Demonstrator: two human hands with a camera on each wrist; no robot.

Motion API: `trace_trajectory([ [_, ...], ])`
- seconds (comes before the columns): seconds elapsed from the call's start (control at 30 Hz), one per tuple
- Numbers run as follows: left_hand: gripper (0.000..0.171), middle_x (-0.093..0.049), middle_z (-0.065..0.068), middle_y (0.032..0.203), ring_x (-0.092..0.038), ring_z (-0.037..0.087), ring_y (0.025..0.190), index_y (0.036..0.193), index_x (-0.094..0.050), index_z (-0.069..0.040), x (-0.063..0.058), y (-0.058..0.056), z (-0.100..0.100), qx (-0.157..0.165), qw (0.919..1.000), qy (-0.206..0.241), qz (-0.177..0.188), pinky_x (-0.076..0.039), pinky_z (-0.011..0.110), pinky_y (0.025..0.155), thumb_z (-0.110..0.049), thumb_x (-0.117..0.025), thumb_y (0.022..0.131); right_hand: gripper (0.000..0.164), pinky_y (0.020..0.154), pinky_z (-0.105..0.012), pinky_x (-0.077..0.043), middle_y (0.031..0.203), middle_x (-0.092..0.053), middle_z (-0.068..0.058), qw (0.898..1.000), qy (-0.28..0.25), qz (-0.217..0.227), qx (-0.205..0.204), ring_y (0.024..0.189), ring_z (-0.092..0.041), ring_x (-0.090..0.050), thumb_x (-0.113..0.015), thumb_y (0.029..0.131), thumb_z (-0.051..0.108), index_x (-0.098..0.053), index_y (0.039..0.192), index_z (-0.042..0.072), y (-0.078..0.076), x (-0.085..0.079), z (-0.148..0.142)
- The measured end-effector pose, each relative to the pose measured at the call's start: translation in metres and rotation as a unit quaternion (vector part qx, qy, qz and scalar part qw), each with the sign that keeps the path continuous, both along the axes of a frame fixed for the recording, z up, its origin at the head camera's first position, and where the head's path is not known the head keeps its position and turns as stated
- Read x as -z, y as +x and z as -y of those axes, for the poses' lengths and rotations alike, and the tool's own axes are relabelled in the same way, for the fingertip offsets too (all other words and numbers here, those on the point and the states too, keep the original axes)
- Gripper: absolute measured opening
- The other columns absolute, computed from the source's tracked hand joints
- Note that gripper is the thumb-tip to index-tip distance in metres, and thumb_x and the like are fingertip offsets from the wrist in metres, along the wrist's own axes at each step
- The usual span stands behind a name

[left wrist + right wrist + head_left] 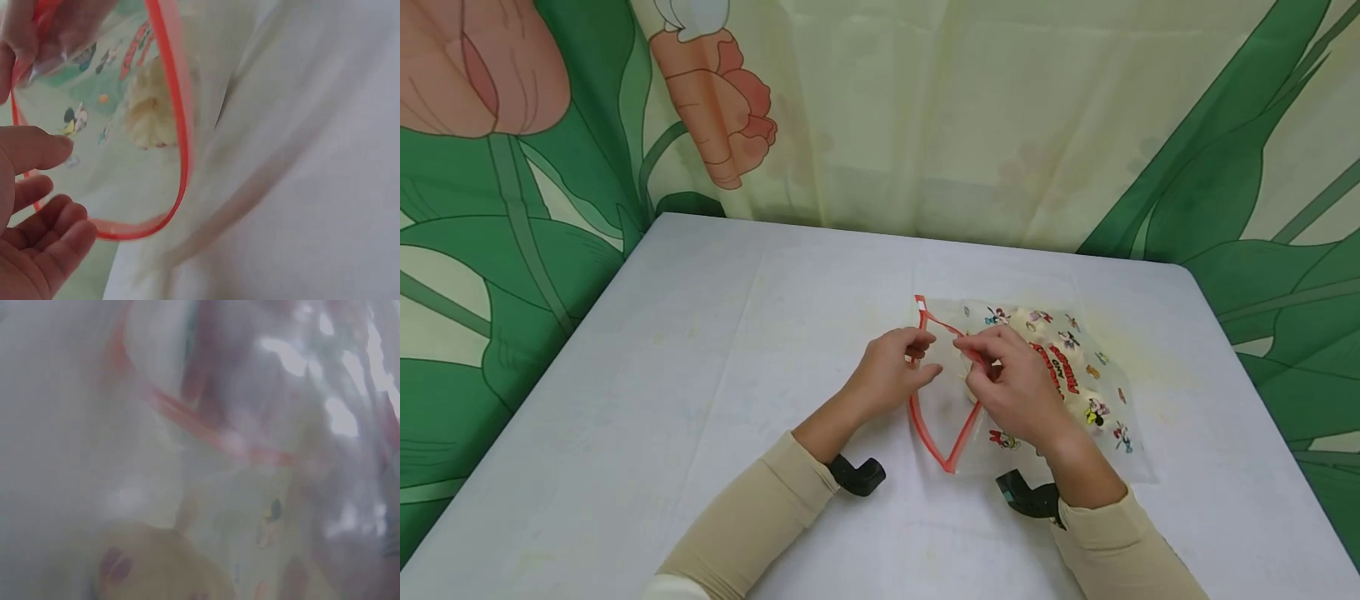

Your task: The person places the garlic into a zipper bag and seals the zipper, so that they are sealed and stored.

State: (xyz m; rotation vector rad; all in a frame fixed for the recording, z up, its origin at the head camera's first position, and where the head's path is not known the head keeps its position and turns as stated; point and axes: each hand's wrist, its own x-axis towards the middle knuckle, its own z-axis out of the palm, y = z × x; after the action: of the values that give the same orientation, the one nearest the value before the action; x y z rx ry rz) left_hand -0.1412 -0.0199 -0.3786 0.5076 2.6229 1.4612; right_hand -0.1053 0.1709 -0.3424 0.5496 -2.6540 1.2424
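A clear zip bag (951,425) with a red zip edge and cartoon prints lies on the table, its mouth spread apart toward the left. Inside it are pale yellow, rounded things (150,109), whose kind I cannot make out. My right hand (1018,383) pinches the bag's right-hand red edge. At the opposite edge is my left hand (887,371), thumb and fingers apart; in the left wrist view its loosely bent fingers (62,225) are beside the red edge. The right wrist view is blurred through the plastic, with the red edge (187,422) crossing it.
A white-covered table (737,333) stretches out on both sides of the bag. Behind it hangs a curtain (925,125) printed with flowers and leaves. Black curved mounts (859,477) stick out at both wrists, close to the tabletop.
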Motion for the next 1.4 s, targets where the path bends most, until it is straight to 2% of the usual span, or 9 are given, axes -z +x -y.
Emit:
trace_trajectory([
  [0.13,0.035,-0.065,0.011,0.106,-0.063,0.021,0.095,0.121,-0.065,0.002,0.003,-0.006,0.007,-0.01,0.9992,0.02,-0.032,-0.054,0.025,0.083,-0.009,-0.075,0.09,0.033,0.062,-0.024,-0.045,0.1,-0.059,-0.002,1.0,-0.004,0.003,0.0,0.076,-0.017,-0.05,-0.054,0.09,-0.007,-0.073,0.115,0.002,0.001,0.001,0.0],
  [0.27,0.027,-0.066,0.015,0.106,-0.064,0.022,0.094,0.119,-0.066,0.001,0.004,-0.015,0.012,-0.031,0.9968,0.019,-0.071,-0.055,0.027,0.083,-0.006,-0.07,0.093,0.032,0.062,-0.023,-0.045,0.098,-0.059,-0.003,1.0,-0.008,0.001,-0.002,0.076,-0.017,-0.05,-0.055,0.089,-0.008,-0.074,0.114,0.002,0.001,0.002,0.0],
  [0.33,0.027,-0.066,0.016,0.108,-0.065,0.023,0.095,0.121,-0.066,-0.001,0.005,-0.021,0.015,-0.043,0.996,0.018,-0.076,-0.055,0.029,0.084,-0.005,-0.066,0.094,0.032,0.063,-0.023,-0.046,0.099,-0.059,-0.004,1.0,-0.008,0.0,-0.004,0.076,-0.017,-0.05,-0.055,0.089,-0.008,-0.074,0.113,0.003,0.002,0.002,0.0],
  [0.5,0.039,-0.065,0.014,0.119,-0.064,0.024,0.105,0.136,-0.059,-0.008,0.005,-0.036,0.019,-0.046,0.998,0.012,-0.041,-0.054,0.033,0.088,-0.005,-0.059,0.098,0.032,0.063,-0.023,-0.047,0.099,-0.059,-0.002,1.0,-0.005,-0.007,-0.013,0.076,-0.016,-0.051,-0.055,0.089,-0.009,-0.074,0.111,0.003,0.003,0.002,0.001],
  [0.67,0.04,-0.065,0.007,0.124,-0.063,0.021,0.11,0.139,-0.059,-0.012,0.004,-0.049,0.021,-0.01,0.9994,-0.026,-0.023,-0.051,0.032,0.094,-0.002,-0.049,0.101,0.032,0.061,-0.023,-0.045,0.098,-0.059,-0.004,0.999,-0.01,-0.012,-0.03,0.074,-0.016,-0.05,-0.054,0.087,-0.01,-0.074,0.11,0.002,0.002,0.004,0.0],
  [0.77,0.038,-0.065,0.005,0.122,-0.062,0.019,0.111,0.137,-0.061,-0.012,0.003,-0.055,0.022,0.008,0.999,-0.039,-0.018,-0.049,0.032,0.096,-0.002,-0.049,0.103,0.032,0.061,-0.023,-0.045,0.098,-0.06,-0.004,0.999,-0.012,-0.015,-0.036,0.073,-0.015,-0.05,-0.054,0.087,-0.01,-0.074,0.109,0.002,0.002,0.004,-0.001],
  [1.0,0.033,-0.067,0.003,0.123,-0.062,0.02,0.113,0.13,-0.067,-0.012,0.0,-0.063,0.021,0.028,0.9991,-0.033,-0.001,-0.048,0.033,0.097,-0.006,-0.049,0.103,0.032,0.061,-0.024,-0.046,0.099,-0.06,-0.005,0.999,-0.008,-0.011,-0.045,0.074,-0.015,-0.051,-0.054,0.087,-0.011,-0.074,0.109,0.002,0.002,0.005,-0.002],
  [1.17,0.033,-0.067,0.001,0.125,-0.061,0.019,0.114,0.129,-0.068,-0.013,-0.001,-0.067,0.022,0.03,0.9987,-0.039,0.01,-0.049,0.033,0.095,-0.007,-0.05,0.102,0.032,0.062,-0.024,-0.047,0.099,-0.059,-0.003,0.999,-0.011,-0.001,-0.049,0.074,-0.016,-0.052,-0.055,0.087,-0.01,-0.074,0.11,0.002,0.002,0.005,-0.002],
  [1.4,0.032,-0.065,0.001,0.129,-0.055,0.02,0.124,0.129,-0.068,-0.014,0.001,-0.071,0.024,0.014,0.9983,-0.053,0.02,-0.044,0.035,0.104,-0.009,-0.048,0.105,0.04,0.063,-0.027,-0.048,0.103,-0.056,-0.003,0.994,0.04,0.062,-0.078,0.08,-0.017,-0.05,-0.064,0.088,-0.003,-0.066,0.127,0.005,0.001,0.006,-0.003],
])
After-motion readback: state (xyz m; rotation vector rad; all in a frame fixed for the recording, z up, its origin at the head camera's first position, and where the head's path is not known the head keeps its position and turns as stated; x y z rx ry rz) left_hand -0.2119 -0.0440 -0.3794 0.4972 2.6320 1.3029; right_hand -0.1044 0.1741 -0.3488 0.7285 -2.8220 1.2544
